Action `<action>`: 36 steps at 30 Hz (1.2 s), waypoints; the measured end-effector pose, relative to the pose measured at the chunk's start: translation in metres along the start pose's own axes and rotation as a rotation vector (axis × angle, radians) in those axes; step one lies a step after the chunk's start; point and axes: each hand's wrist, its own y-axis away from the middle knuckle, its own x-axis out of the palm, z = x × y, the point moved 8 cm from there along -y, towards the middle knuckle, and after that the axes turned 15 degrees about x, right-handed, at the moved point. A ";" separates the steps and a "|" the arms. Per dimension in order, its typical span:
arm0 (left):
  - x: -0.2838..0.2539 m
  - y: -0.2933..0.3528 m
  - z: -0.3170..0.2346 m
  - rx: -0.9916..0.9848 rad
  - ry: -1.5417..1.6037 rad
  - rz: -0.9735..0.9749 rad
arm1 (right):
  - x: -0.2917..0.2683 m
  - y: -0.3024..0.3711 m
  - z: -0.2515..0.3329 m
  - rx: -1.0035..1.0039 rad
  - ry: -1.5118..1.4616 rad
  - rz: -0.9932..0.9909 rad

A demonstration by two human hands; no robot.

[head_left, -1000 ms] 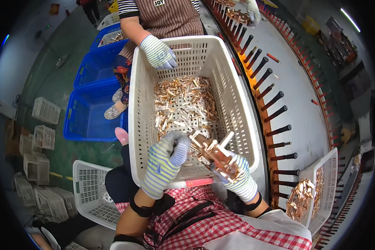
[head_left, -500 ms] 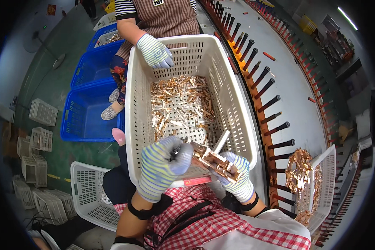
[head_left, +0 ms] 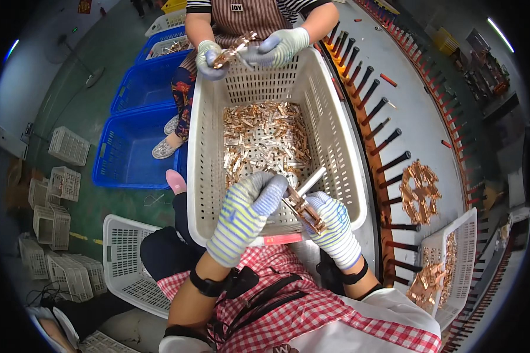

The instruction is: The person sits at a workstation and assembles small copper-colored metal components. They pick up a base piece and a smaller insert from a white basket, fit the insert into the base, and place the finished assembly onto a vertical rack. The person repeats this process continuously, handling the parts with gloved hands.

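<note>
Both my hands wear striped knit gloves and are over the near end of a large off-white plastic crate (head_left: 209, 135). My left hand (head_left: 247, 215) pinches the upper end of a copper-coloured metal casting (head_left: 305, 213). My right hand (head_left: 335, 229) is closed around its lower right side, fingers partly hidden. A white stick (head_left: 312, 180) slants up between my hands; which hand holds it is unclear. Many small copper and silvery metal pieces (head_left: 265, 138) lie in the crate. Across it, a co-worker's gloved hands (head_left: 284, 47) hold another copper-coloured casting (head_left: 234, 52).
On the right, a row of black-handled rods (head_left: 390, 141) borders a grey surface holding a copper-coloured cluster (head_left: 420, 193). A tilted white basket (head_left: 466, 253) with copper parts stands nearby. Blue crates (head_left: 138, 147) are at left, a white basket (head_left: 121, 259) by my left leg.
The co-worker's hand has left the crate rim; both their hands now hold a casting. The copper cluster at right has moved farther from me. The casting in my hands has turned slightly.
</note>
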 end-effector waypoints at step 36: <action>-0.035 0.259 -0.088 0.297 -0.389 -0.098 | -0.039 0.253 0.120 0.303 -0.912 -0.184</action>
